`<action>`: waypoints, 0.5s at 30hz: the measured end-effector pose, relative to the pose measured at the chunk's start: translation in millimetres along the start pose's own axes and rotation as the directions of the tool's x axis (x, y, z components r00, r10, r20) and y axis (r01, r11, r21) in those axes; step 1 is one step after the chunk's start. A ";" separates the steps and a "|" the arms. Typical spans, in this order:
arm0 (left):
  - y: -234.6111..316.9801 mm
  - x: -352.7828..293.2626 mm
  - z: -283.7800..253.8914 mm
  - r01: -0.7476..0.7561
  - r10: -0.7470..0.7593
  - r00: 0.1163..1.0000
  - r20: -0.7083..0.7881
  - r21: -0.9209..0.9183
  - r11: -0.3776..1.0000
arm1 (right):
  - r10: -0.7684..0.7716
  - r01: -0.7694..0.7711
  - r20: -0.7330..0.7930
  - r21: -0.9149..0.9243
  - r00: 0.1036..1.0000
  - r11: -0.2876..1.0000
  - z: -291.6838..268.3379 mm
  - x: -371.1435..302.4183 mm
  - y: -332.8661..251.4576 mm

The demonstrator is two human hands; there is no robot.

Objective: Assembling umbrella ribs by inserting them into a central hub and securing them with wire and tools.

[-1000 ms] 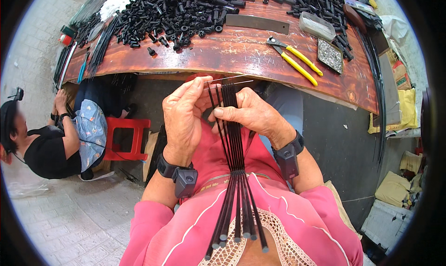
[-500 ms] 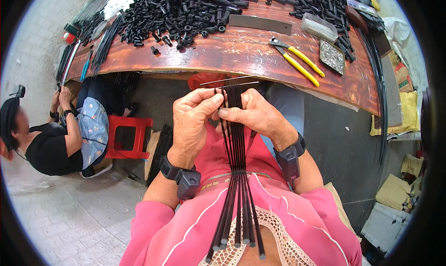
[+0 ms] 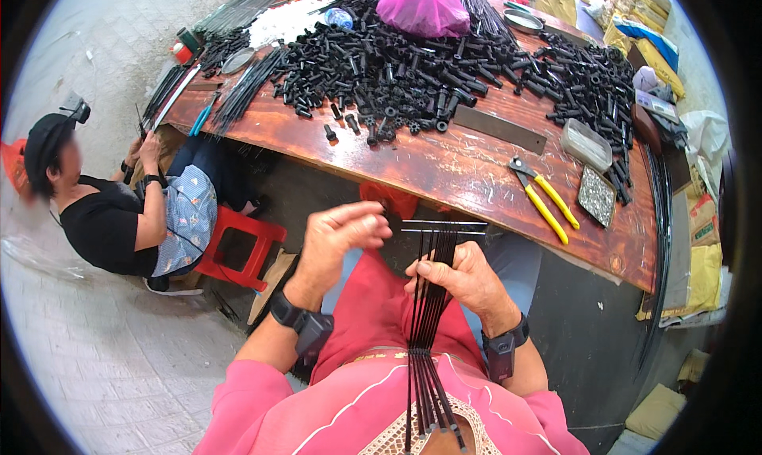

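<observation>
My right hand [image 3: 468, 279] is closed around a flat bundle of thin black rods [image 3: 429, 312], its thumb laid across the front. The rods run side by side, gather at a narrow band near my waist, then fan out toward my chest. Two thin metal wires [image 3: 468, 233] cross the rods near their far ends. Left of the bundle and apart from it, my left hand [image 3: 341, 237] is raised with thumb and fingers drawn together. What sits between those fingertips, if anything, is too small to make out.
Ahead stands a wooden table [image 3: 381, 169] with a heap of black plastic parts [image 3: 381, 74], yellow-handled pliers [image 3: 548, 201], a metal bar [image 3: 500, 129] and a tray of small metal bits [image 3: 597, 195]. At left, a co-worker [image 3: 111, 201] sits by a red stool [image 3: 242, 244].
My left hand has let go of the rods and moved left, away from the bundle. My right hand keeps its hold. The view has shifted, showing more of the table's far side.
</observation>
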State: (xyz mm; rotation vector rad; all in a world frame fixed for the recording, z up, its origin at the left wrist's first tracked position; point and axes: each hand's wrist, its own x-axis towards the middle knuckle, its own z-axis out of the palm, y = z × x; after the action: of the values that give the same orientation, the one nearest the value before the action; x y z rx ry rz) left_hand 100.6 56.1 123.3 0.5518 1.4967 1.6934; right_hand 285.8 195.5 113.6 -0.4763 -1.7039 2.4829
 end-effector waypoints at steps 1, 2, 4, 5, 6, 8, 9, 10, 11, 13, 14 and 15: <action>5.8 14.3 -8.4 -0.060 0.062 0.997 -0.052 0.029 0.998 | -0.006 0.006 0.006 -0.005 1.000 1.000 -0.6 1.1 -0.7; 13.2 29.1 -15.6 -0.105 0.108 0.988 -0.111 0.029 0.994 | -0.007 0.007 0.007 -0.005 1.000 1.000 -2.0 3.7 0.8; 26.5 67.6 -32.9 -0.202 0.222 0.954 -0.204 0.111 0.973 | -0.017 0.017 0.010 -0.009 1.000 1.000 -3.9 5.1 0.9; 37.7 84.8 -35.0 -0.235 0.264 0.938 -0.223 0.149 0.961 | -0.009 0.009 0.001 0.000 1.000 1.000 -4.8 5.5 0.4; 44.8 104.7 -40.7 -0.269 0.309 0.926 -0.216 0.197 0.943 | 0.000 0.000 -0.012 0.009 1.000 1.000 -5.3 4.5 -0.1; 62.5 142.9 -40.0 -0.298 0.348 0.903 -0.251 0.217 0.930 | 0.014 -0.013 -0.025 0.005 1.000 1.000 -7.6 4.0 0.5; 71.1 158.0 -41.6 -0.309 0.370 0.893 -0.256 0.248 0.918 | 0.016 -0.016 -0.019 0.014 1.000 1.000 -8.5 5.6 2.2; 79.5 173.3 -42.9 -0.320 0.392 0.882 -0.261 0.279 0.905 | 0.019 -0.018 -0.014 0.023 1.000 1.000 -9.7 7.4 3.0; 86.2 189.9 -39.4 -0.267 0.385 0.890 -0.246 0.404 0.875 | 0.028 -0.027 -0.015 0.024 0.999 0.999 -11.2 8.5 3.7; 88.2 230.6 -42.8 -0.306 0.547 0.817 -0.185 0.665 0.681 | 0.039 -0.039 -0.019 0.027 0.999 0.999 -12.5 8.8 4.5; 83.0 254.9 -48.4 -0.349 0.664 0.745 -0.068 0.808 0.474 | 0.054 -0.053 -0.026 0.032 0.998 0.998 -13.3 8.9 4.4; 84.9 270.8 -48.1 -0.315 0.657 0.753 0.021 0.889 0.333 | 0.052 -0.051 -0.035 0.046 0.998 0.998 -13.4 8.4 3.6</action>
State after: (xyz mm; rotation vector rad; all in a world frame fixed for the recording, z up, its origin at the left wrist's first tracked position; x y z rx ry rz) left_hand -119.1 240.6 147.0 1.4466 2.6872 1.3484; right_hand 282.2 208.2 104.1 -0.5637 -1.6391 2.5262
